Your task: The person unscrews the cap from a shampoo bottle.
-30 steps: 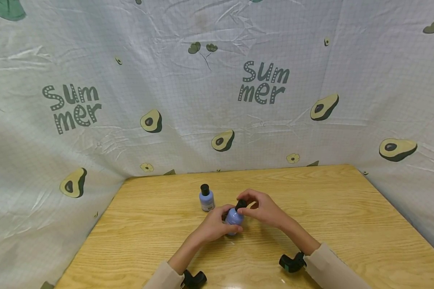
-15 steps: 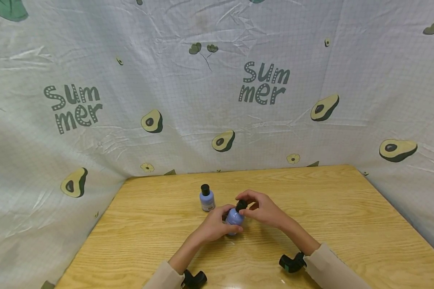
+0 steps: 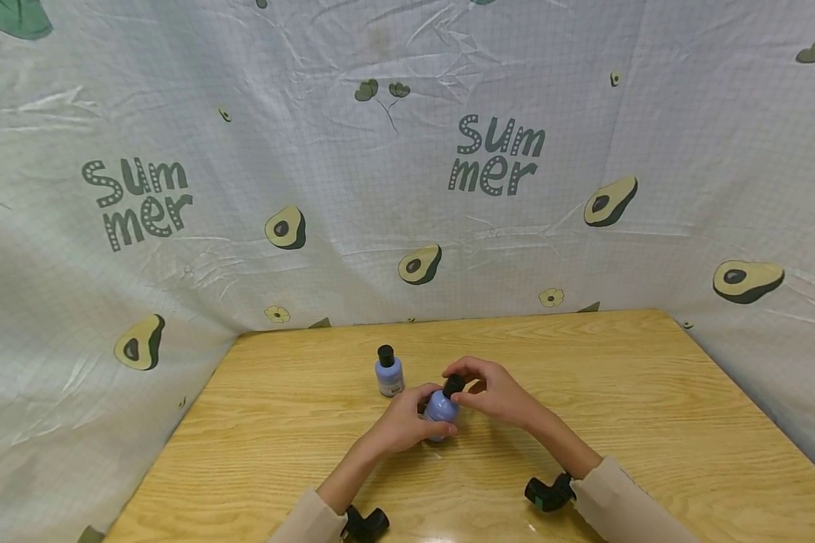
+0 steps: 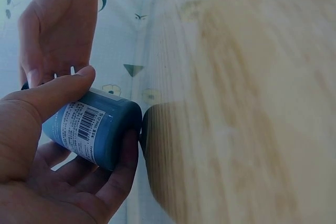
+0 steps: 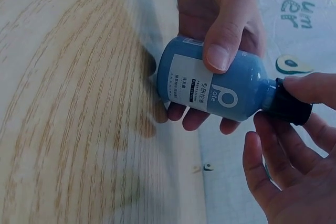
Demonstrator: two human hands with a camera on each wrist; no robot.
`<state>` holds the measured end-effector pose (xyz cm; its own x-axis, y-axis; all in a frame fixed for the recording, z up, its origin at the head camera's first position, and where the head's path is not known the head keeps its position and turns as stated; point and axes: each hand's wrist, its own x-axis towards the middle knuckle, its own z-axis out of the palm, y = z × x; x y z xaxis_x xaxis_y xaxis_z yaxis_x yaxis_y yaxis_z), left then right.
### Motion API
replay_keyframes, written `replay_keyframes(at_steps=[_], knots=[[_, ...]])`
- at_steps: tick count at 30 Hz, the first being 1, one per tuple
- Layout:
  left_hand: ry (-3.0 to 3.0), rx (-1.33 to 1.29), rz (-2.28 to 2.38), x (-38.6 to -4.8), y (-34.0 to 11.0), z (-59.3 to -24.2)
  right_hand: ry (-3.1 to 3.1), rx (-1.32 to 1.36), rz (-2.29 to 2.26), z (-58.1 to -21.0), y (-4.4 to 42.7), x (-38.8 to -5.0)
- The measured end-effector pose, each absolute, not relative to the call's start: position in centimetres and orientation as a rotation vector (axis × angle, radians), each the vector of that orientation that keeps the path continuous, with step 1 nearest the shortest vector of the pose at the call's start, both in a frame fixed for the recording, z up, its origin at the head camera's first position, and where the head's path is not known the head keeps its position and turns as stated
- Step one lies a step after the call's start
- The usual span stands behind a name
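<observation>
Here, hands (image 3: 404, 424) grip blue bottle (image 3: 441, 407), label (image 5: 202, 87) "P"; cloth (image 3: 353, 166): "summer".

My left grip (image 3: 401, 428) holds a tilted blue bottle (image 3: 441, 408) over the wooden worktop (image 3: 557, 351); my right grip (image 3: 496, 391) pinches its black cap (image 3: 454, 385). A second bottle (image 3: 389, 377) stands upright, farther and left; a printed sheet (image 3: 353, 166) hangs beyond.

Tilted blue bottle (image 5: 212, 88), black cap (image 5: 290, 103)
</observation>
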<state>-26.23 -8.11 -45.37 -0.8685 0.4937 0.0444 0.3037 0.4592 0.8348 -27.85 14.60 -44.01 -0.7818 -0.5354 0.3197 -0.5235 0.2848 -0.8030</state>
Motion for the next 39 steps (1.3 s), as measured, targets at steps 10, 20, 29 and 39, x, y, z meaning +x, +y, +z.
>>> replay_keyframes(at_steps=[10, 20, 29, 39], knots=[[2.489, 0.695, 1.386, -26.12, -8.1, -45.41, 2.54, -0.953, -1.576, -43.96, 14.49, -27.67], [2.491, 0.686, 1.384, -26.15, -8.11, -45.41, 2.529, -1.005, -1.566, -43.78, 14.62, -27.67], [2.497, 0.701, 1.388, -26.29, -8.15, -45.47, 2.507, -1.076, -1.55, -43.83, 14.76, -28.01], [2.503, 0.714, 1.376, -26.43, -8.09, -45.58, 2.501, -1.084, -1.553, -43.75, 14.8, -27.87]])
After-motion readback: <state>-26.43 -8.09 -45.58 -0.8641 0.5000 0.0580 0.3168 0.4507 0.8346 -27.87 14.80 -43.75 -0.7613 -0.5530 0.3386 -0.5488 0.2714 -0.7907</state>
